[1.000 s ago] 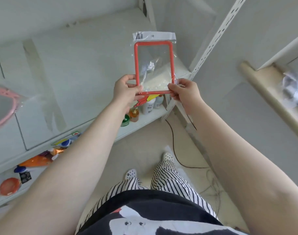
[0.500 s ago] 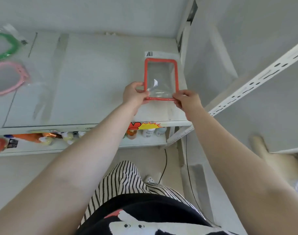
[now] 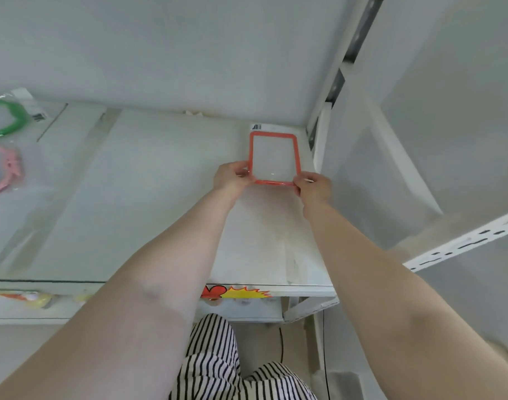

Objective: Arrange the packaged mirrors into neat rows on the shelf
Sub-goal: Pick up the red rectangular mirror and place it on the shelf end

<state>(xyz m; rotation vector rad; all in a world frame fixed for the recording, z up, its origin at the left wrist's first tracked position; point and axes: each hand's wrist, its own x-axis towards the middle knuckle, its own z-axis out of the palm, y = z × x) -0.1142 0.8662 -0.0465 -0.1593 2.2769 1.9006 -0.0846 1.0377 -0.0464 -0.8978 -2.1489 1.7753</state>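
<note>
A rectangular mirror with an orange-red frame (image 3: 274, 157), sealed in a clear bag, lies at the back right corner of the white shelf (image 3: 160, 197). My left hand (image 3: 232, 177) pinches its near left corner. My right hand (image 3: 313, 187) pinches its near right corner. A green-framed packaged mirror (image 3: 7, 119) and a pink-framed one (image 3: 4, 171) lie at the shelf's far left, partly cut off by the frame edge.
The shelf's white upright post (image 3: 319, 140) and side wall stand just right of the orange mirror. A slotted white rail (image 3: 463, 246) crosses at the right. A lower shelf (image 3: 247, 311) holds small colourful items under the front edge. My striped trousers show below.
Both hands carried the orange mirror forward from mid-air to the shelf's back right corner, and it now lies flat there. The view has tilted up toward the shelf.
</note>
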